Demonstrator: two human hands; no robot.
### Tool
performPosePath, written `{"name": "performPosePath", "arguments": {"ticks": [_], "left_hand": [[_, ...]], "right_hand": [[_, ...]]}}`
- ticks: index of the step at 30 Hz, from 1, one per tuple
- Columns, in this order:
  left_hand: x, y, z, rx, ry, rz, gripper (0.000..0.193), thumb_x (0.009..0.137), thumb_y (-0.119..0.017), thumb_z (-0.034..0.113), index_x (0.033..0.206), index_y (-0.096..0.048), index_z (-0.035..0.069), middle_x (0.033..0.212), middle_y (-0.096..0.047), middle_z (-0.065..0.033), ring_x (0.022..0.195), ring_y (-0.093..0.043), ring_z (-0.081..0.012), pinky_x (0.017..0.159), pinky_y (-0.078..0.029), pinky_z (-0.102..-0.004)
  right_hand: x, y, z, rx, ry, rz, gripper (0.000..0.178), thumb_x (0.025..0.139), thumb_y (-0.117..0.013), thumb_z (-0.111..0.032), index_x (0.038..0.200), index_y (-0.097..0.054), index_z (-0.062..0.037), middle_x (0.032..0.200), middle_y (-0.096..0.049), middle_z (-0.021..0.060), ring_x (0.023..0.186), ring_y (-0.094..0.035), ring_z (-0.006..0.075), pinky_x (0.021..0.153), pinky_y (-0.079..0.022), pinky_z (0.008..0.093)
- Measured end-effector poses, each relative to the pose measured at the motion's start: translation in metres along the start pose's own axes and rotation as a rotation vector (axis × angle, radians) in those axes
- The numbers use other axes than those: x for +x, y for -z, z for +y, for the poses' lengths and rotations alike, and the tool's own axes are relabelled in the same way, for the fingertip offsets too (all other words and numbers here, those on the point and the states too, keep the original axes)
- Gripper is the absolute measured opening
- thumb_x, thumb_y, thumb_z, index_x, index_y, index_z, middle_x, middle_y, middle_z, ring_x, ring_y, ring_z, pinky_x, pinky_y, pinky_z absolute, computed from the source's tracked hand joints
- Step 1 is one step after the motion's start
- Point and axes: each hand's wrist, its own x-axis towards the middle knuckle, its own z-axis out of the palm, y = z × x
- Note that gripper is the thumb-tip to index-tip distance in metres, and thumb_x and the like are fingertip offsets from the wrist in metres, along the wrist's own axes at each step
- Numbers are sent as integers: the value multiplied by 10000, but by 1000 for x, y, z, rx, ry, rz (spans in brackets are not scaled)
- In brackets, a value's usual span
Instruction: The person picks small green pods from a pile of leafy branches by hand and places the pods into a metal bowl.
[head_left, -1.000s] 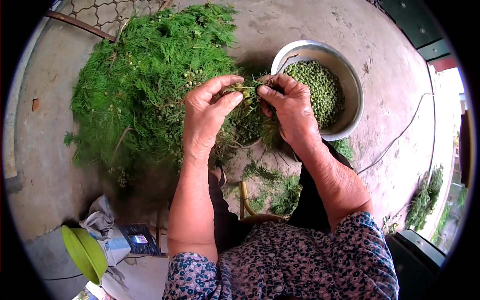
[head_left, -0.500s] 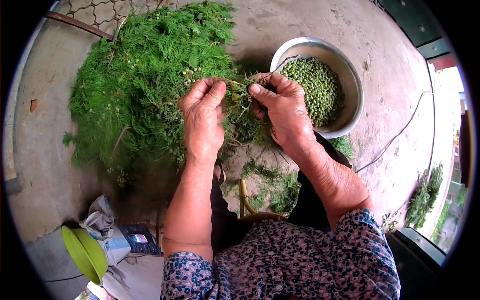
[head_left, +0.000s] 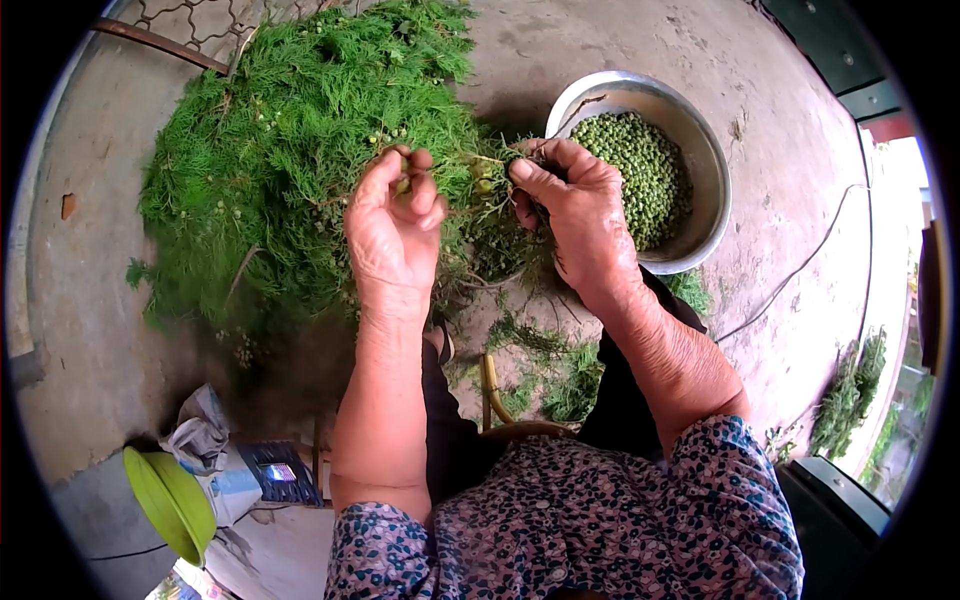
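My right hand [head_left: 575, 195] pinches a green conifer sprig [head_left: 490, 187] between thumb and fingers, just left of the metal bowl. My left hand [head_left: 395, 225] is turned palm up with its fingers curled in. A small yellow-green piece [head_left: 402, 187], which looks like a berry, shows between those fingers. Beyond and left of my hands spreads a big heap of feathery green branches [head_left: 320, 130], with pale green berries here and there. The round metal bowl [head_left: 712, 200] stands at the right, partly filled with small green berries [head_left: 630, 165]; my right hand covers its near left rim.
Loose green bits [head_left: 570, 385] lie on the concrete floor between my legs, near a curved yellowish bar [head_left: 491, 390]. A lime-green basin [head_left: 165, 505] and a grey bag [head_left: 198, 435] are at the lower left. A thin cable [head_left: 800, 285] runs over the floor at right.
My left hand has come away from the sprig, moved slightly left and rolled palm up with curled fingers. My right hand still holds the sprig and has shifted a little right.
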Motion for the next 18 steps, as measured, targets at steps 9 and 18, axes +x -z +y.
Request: {"name": "performPosePath", "arguments": {"ticks": [9, 18], "left_hand": [[-15, -19, -7, 623, -169, -148, 163, 726, -667, 13, 878, -612, 30, 652, -504, 57, 527, -401, 2, 442, -313, -146], [-8, -10, -18, 1016, -535, -288, 162, 738, -683, 47, 877, -606, 20, 679, -480, 69, 582, -378, -5, 507, -311, -142]], "right_hand": [[5, 5, 8, 85, -10, 0, 40, 807, -569, 8, 844, -573, 22, 665, -555, 12, 534, -468, 64, 454, -378, 203], [3, 1, 11, 20, 24, -28, 43, 808, -573, -1, 851, -576, 0, 655, -545, -4, 540, -463, 49, 462, -379, 193]]}}
